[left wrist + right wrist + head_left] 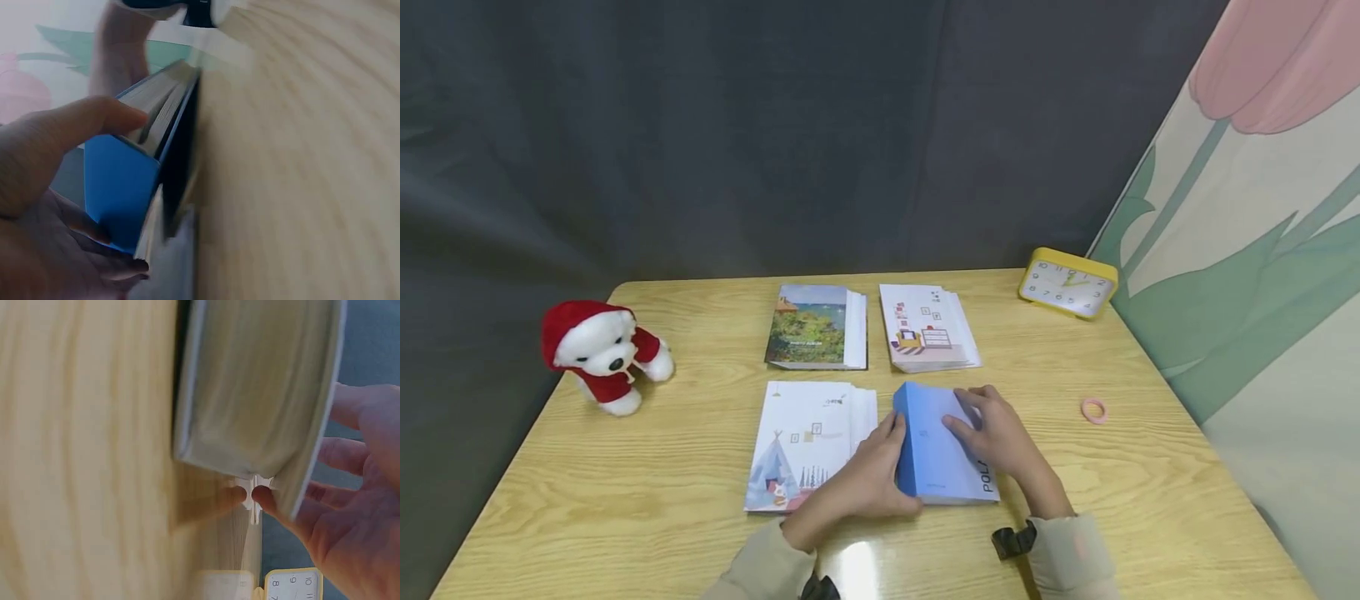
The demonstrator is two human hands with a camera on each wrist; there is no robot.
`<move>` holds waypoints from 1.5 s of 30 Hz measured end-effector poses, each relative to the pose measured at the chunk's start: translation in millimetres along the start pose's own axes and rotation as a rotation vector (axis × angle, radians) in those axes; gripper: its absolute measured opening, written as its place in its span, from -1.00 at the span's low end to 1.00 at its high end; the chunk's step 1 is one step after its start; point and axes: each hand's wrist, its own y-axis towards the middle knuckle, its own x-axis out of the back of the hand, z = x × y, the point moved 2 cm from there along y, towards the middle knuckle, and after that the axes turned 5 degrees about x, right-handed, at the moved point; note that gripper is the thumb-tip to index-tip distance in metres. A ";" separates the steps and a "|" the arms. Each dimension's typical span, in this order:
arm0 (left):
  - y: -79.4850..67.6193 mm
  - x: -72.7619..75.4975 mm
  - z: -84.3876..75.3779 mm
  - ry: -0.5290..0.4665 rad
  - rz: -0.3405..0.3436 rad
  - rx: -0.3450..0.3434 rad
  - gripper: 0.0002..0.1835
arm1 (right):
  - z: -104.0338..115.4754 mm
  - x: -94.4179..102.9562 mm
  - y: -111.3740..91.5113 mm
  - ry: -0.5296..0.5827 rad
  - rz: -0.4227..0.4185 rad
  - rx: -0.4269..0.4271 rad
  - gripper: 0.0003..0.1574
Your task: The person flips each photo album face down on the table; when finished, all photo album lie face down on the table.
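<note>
A thick blue photo album (943, 450) with dark lettering along its lower right lies on the table, between both hands. My left hand (872, 475) grips its spine side; in the left wrist view the thumb (119, 117) bends over the page edges while the other fingers lie along the blue spine. My right hand (992, 429) holds the upper right part of the cover with bent fingers. In the right wrist view a fingertip (262, 495) shows past the cover's edge, beside the page block (262, 381). Left of it lies a white album (805, 450) with a tent drawing.
Behind lie a landscape-cover photo album (812, 325) and a white album with a furniture drawing (925, 329). A plush dog in red (606, 354) sits at the left, a yellow clock (1067, 283) stands back right, and a pink ring (1093, 411) lies on the right.
</note>
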 end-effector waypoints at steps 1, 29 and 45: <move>-0.9 1.8 -0.4 -0.042 0.003 -0.005 0.28 | 0.4 -0.2 -0.4 0.013 -0.001 -0.001 -0.31; -11.0 49.4 -25.7 -0.096 -0.041 -0.124 0.09 | 17.7 -3.7 5.9 0.467 0.015 -0.098 -0.09; 5.7 26.6 -34.1 -0.307 -0.041 -0.198 0.34 | 15.5 7.5 3.2 0.739 -0.001 -0.220 -0.10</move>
